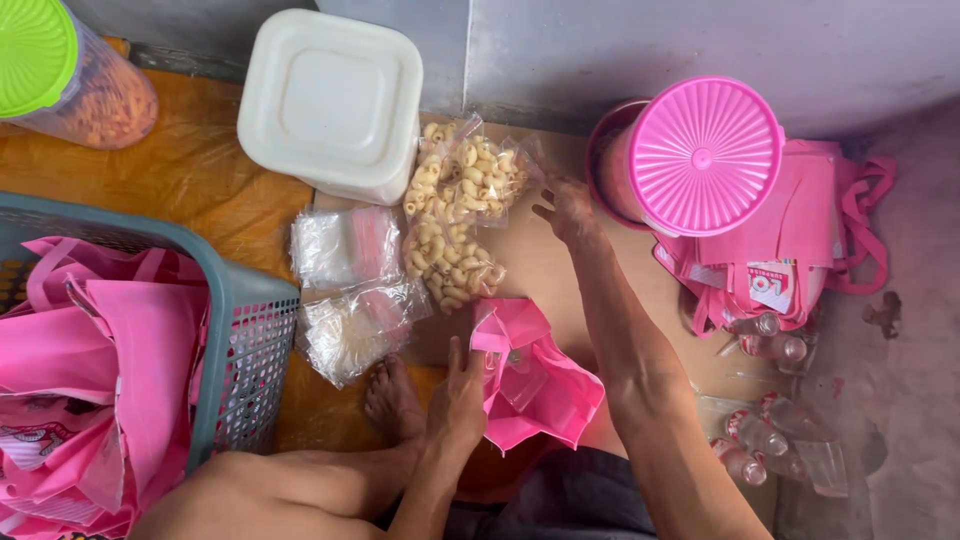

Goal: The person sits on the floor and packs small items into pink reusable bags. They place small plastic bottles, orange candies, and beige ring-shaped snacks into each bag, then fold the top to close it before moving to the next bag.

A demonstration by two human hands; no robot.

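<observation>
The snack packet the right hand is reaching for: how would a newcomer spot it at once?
Start at the square white lidded tub by the wall. Right beside it lie two clear packets of pale curled crackers; the right hand touches the upper packet, nearer the wall. The lower packet sits closer to the pink bag held by the left hand.

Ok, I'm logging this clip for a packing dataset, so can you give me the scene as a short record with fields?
Setting: floor, orange mat
Left hand: holds the edge of a pink bag, open
Right hand: reaching to a clear packet of curled snacks, touching its edge
Nearby packets: second snack packet; two clear packets
Containers: white lidded tub; pink lidded tub; green-lidded jar
Left side: grey basket of pink bags
Right side: small bottles
</observation>
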